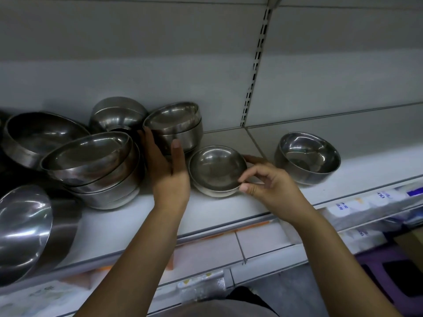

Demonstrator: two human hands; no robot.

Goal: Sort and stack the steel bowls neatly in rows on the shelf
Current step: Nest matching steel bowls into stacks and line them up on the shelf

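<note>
two bare forearms reach up to a white shelf (229, 209). the right hand (270, 181) pinches the near rim of two small nested bowls (217, 170) mid-shelf. the left hand (169, 170), fingers straight, lies against a taller bowl stack (176, 126) just behind. a tilted stack (91, 161) leans at left; a lone bowl (306, 156) sits right.

Bare forearms (142, 259), left hand (170, 172), right hand (270, 185), grey garment (229, 310) over the torso.
</note>
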